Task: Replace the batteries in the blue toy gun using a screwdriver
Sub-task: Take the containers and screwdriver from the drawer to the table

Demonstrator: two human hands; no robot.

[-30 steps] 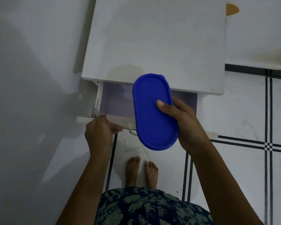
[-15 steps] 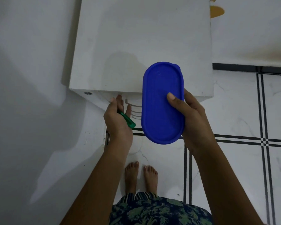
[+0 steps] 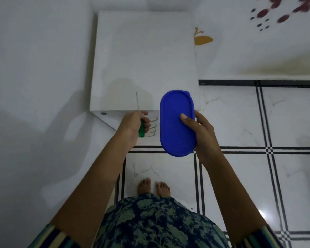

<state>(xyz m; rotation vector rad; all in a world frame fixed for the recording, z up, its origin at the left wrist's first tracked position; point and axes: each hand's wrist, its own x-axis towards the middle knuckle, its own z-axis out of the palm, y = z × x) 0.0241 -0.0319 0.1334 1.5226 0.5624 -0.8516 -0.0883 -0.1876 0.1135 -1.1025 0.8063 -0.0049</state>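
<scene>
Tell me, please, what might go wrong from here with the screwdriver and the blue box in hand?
The right hand holds the blue box by one long side only; it could slip and fall near the bare feet. The left hand grips the screwdriver with its thin shaft over the white cabinet; it might scratch the top. Both hands are full, so neither could catch a drop.

White tiled floor (image 3: 231,122) with black double lines, white cabinet (image 3: 141,59) standing on it, bare feet (image 3: 145,187) near it.
</scene>
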